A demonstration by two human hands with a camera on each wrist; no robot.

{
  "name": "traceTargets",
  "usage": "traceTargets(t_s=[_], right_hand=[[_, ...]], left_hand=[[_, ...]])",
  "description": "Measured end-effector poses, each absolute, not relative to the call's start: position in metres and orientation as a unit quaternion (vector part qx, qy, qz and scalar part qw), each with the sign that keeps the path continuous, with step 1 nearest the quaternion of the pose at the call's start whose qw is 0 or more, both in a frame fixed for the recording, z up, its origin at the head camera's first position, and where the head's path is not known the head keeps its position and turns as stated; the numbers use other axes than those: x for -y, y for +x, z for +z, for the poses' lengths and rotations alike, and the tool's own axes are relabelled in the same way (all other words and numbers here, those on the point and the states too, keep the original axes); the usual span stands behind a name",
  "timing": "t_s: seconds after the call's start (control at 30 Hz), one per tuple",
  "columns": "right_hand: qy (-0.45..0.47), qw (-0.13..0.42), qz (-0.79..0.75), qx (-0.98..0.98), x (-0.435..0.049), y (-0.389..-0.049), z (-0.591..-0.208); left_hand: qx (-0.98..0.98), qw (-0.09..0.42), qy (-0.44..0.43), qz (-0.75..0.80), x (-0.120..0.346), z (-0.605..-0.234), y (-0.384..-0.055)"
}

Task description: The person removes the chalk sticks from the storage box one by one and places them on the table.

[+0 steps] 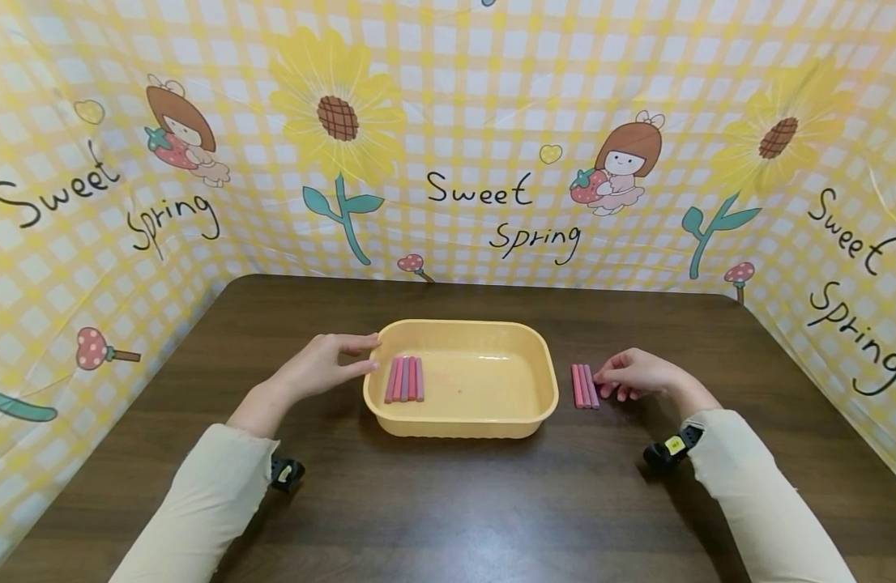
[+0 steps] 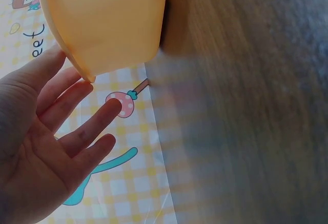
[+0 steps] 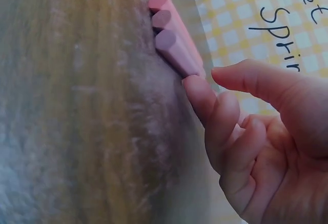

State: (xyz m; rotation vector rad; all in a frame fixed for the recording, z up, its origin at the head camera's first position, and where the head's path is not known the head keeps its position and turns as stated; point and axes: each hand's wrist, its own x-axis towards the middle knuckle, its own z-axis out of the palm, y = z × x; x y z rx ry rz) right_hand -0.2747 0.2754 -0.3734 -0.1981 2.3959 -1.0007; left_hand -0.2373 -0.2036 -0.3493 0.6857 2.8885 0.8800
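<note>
A yellow plastic tray (image 1: 460,429) stands on the table, with a row of several pink and purple chalk-like sticks (image 1: 404,380) lying at its left end. At the tray's left rim, my left hand (image 1: 313,368) rests its fingertips and thumb, the other fingers spread in the left wrist view. To the right of the tray, three similar sticks (image 1: 585,386) lie side by side, two pinkish and one lilac. My right hand (image 1: 637,374) has its index fingertip at the end of the lilac stick (image 3: 177,52). The thumb is close beside it, and the remaining fingers are loosely bent.
The dark wooden table (image 1: 448,502) carries the tray and sticks. A yellow checked cloth (image 1: 462,121) with printed flowers and lettering rises behind the table and along both sides. Each wrist wears a black camera (image 1: 667,452).
</note>
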Motion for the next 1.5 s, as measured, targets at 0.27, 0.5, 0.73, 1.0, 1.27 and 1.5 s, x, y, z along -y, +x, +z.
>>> traceTargets(t_s=[0.27, 0.5, 0.73, 1.0, 1.27, 1.5], right_hand=[[-0.108, 0.243, -0.367, -0.891, -0.269, -0.275, -0.355], [-0.112, 0.242, -0.376, -0.888, -0.255, -0.277, -0.335], [-0.127, 0.238, -0.369, -0.889, -0.237, -0.281, -0.322], [-0.165, 0.237, -0.362, -0.886, -0.212, -0.283, -0.308], [-0.192, 0.244, -0.347, -0.885, -0.182, -0.287, -0.296], [-0.202, 0.249, -0.333, -0.887, -0.157, -0.294, -0.292]], left_hand=[[-0.932, 0.022, 0.223, 0.286, 0.204, -0.349, -0.236], [-0.933, 0.020, 0.223, 0.283, 0.203, -0.349, -0.237], [-0.932, 0.026, 0.219, 0.286, 0.203, -0.349, -0.237], [-0.933, 0.024, 0.219, 0.286, 0.203, -0.349, -0.237], [-0.933, 0.025, 0.221, 0.284, 0.203, -0.349, -0.236], [-0.934, 0.026, 0.216, 0.284, 0.203, -0.349, -0.237]])
